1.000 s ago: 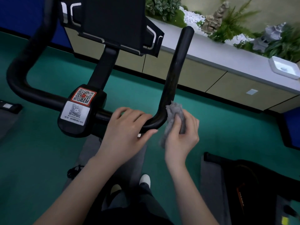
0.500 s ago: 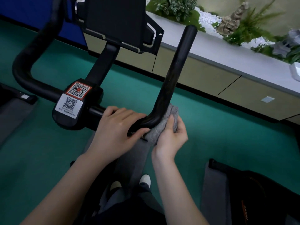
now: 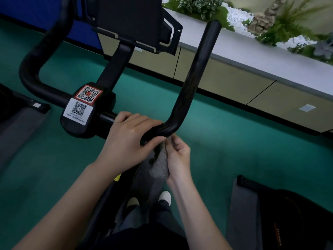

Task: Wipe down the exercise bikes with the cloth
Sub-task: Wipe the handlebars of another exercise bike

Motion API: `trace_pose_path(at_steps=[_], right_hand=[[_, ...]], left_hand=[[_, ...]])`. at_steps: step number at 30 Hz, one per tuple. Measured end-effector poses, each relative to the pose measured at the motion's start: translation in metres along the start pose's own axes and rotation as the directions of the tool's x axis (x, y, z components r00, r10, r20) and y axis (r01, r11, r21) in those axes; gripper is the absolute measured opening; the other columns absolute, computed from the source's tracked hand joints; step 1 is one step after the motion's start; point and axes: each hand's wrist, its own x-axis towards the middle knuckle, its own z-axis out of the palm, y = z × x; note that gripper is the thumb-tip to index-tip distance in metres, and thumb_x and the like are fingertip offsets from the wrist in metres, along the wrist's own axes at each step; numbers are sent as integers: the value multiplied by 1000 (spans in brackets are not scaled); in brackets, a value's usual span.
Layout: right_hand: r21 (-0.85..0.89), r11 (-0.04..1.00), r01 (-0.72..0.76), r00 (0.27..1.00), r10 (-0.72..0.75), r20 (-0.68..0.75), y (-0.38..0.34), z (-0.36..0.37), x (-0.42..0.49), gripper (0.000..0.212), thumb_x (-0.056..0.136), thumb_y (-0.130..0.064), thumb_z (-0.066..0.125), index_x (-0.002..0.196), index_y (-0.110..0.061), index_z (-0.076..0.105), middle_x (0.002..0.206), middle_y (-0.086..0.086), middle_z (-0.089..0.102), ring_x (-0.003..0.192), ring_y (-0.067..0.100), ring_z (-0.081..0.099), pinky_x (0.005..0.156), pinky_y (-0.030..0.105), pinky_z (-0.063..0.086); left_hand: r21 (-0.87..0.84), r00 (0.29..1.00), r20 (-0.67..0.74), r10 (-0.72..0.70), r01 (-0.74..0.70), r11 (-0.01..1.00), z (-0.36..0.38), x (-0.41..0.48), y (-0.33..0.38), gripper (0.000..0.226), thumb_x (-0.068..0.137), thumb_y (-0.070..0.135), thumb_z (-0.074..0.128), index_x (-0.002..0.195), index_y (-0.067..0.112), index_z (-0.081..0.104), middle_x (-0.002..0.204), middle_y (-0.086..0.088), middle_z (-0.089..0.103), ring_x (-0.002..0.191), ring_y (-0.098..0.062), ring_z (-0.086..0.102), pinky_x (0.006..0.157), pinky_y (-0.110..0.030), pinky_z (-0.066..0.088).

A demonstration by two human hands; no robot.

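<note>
Cloth (image 3: 160,164), grey and fluffy, hangs bunched in the right hand (image 3: 178,157) at the lower centre of the frame, just below the bend of the black tubular handlebar (image 3: 191,78) of the exercise bike. The right hand's fingers (image 3: 175,144) are curled narrow around the cloth's upper end, pinching it close under the bend. Whether the fabric actually touches the tube there cannot be told, since the bar and the left thumb cover the spot. The left hand (image 3: 128,139) wraps the level stretch of the bar immediately left of the bend, fingers over the top and thumb underneath, right beside the cloth. From the bend, the handlebar's horn runs as one long straight axis up and to the right, ending near the top edge of the frame. The horn's length therefore lies above and slightly right of the cloth, and the right hand is plainly the nearer one. The next stroke probably means raising the cloth onto the bend and sliding it along that axis while the left hand steadies the bar.
</note>
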Motion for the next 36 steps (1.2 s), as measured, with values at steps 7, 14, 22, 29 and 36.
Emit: trace_pose_path(at_steps=[7, 14, 22, 29, 36], right_hand=[[103, 995, -16, 999, 20, -40, -33, -5, 21, 17, 92, 5, 47, 88, 2, 63, 78, 11, 70, 69, 19, 65, 69, 28, 54], [-113, 946, 305, 866, -324, -382, -38, 3, 7, 14, 89, 0, 59, 101, 2, 66, 99, 15, 70, 91, 23, 66, 92, 41, 52], [-668, 235, 706, 501, -832, 237, -66, 8, 30, 11, 81, 4, 66, 91, 1, 71, 91, -3, 63, 87, 16, 55, 84, 16, 42], [-713, 102, 694, 584, -660, 473, -121, -1, 66, 16, 82, -3, 65, 94, -9, 73, 92, -13, 63, 91, 19, 57, 83, 9, 38], [-600, -51, 798, 546, -359, 757, -144, -1, 62, 16, 84, -6, 65, 96, -12, 74, 91, -11, 66, 90, 17, 55, 83, 14, 39]], left_hand=[[-21, 1000, -1, -7, 7, 1000, -1, 0, 1, 38, 87, 49, 54, 109, 21, 68, 97, 10, 65, 89, -12, 61, 82, -27, 33], [14, 999, 46, 18, -18, 1000, -1, 6, 6, 42, 87, 52, 52, 107, 17, 67, 89, 6, 65, 82, -18, 62, 77, -39, 44], [16, 999, 42, -32, 31, 999, 6, 16, 11, 35, 85, 44, 54, 103, 16, 66, 83, 4, 65, 78, -22, 63, 73, -38, 46], [-32, 998, 21, -59, 60, 998, 8, 15, 10, 38, 87, 50, 52, 106, 20, 67, 84, 9, 66, 79, -16, 63, 77, -29, 39], [-72, 996, 22, -88, 89, 993, 6, 19, 12, 39, 81, 52, 53, 100, 22, 69, 84, 10, 67, 80, -15, 64, 74, -31, 44]])
